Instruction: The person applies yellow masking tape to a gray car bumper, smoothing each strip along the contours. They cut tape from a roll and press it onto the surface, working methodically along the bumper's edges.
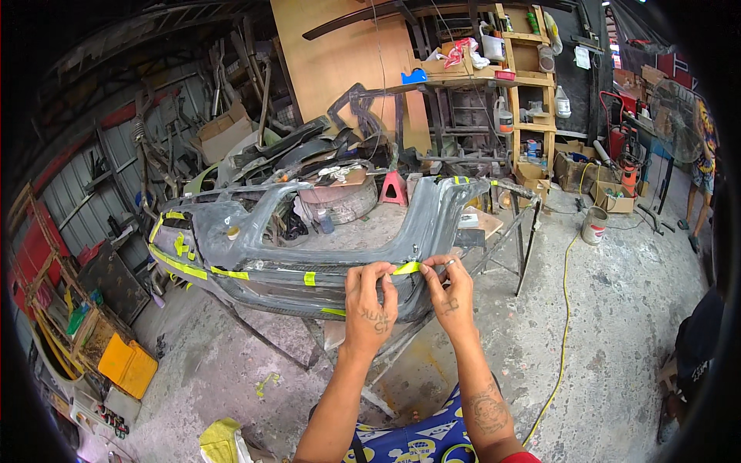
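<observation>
A strip of bright yellow-green masking tape (407, 268) is stretched between my two hands, right at the near edge of a grey, sanded car bumper (231, 241). My left hand (372, 305) pinches the strip's left end between thumb and fingers. At its right end, my right hand (449, 299) grips it the same way, close to the bumper's right corner. I cannot tell whether the strip touches the bumper. More pieces of the same tape (309, 278) are stuck along the bumper's front and left end. A small round lid-like thing (232, 232) rests on its left part.
The bumper lies on a metal stand (522, 247). A yellow hose (567, 309) runs along the floor at right, past a paint bucket (594, 226). Car parts and a red stool (393, 188) stand behind. A yellow plastic container (128, 366) is at left; people are at the right edge.
</observation>
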`<state>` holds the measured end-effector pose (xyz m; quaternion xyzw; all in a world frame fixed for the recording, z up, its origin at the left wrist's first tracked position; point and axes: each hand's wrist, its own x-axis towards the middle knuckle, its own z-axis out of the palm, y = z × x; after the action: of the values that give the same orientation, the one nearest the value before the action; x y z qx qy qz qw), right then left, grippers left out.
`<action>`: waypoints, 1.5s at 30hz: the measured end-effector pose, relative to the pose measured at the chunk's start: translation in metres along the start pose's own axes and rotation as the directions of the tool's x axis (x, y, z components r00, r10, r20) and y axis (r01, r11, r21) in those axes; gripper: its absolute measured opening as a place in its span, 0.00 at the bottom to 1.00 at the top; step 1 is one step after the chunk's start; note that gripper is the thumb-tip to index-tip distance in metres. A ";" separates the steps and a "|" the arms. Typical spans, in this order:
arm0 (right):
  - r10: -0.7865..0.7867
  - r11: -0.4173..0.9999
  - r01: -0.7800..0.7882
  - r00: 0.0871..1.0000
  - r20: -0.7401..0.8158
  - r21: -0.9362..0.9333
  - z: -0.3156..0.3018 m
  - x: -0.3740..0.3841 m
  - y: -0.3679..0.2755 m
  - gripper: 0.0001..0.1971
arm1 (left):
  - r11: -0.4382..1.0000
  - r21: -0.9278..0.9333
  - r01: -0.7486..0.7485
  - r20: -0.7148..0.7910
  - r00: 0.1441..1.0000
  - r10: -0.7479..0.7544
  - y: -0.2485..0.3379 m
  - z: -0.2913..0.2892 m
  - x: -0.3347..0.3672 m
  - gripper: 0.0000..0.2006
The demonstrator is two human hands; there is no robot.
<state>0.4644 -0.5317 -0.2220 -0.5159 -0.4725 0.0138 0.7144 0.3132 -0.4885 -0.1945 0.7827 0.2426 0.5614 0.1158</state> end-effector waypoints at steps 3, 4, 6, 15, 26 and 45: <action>-0.032 0.998 0.029 0.999 -0.039 -0.061 0.000 0.001 -0.004 0.04 | 1.000 0.012 0.003 -0.007 1.000 -0.002 -0.002 0.000 0.000 0.11; -0.023 0.999 0.022 0.999 -0.034 -0.039 0.000 0.002 -0.001 0.04 | 1.000 0.011 0.002 -0.007 1.000 -0.002 -0.001 0.001 0.000 0.11; -0.015 1.000 0.015 1.000 -0.028 -0.017 0.000 0.003 0.003 0.04 | 1.000 0.010 -0.001 -0.011 1.000 0.001 -0.001 0.001 0.000 0.11; 0.092 0.977 -0.091 0.996 0.005 0.195 0.007 -0.004 0.011 0.03 | 1.000 0.019 0.005 -0.004 1.000 -0.005 -0.001 0.000 0.000 0.11; 0.161 0.979 -0.161 0.987 0.015 0.126 0.005 0.000 -0.015 0.06 | 1.000 -0.001 0.027 0.003 1.000 -0.027 -0.001 0.000 0.001 0.11; 0.068 0.931 -0.116 0.987 0.148 0.347 -0.011 -0.017 0.002 0.03 | 0.997 0.038 -0.073 0.104 0.992 0.069 0.010 -0.019 0.014 0.16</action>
<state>0.4633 -0.5473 -0.2355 -0.3982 -0.4843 0.1669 0.7609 0.3017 -0.4913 -0.1724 0.8209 0.2199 0.5190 0.0920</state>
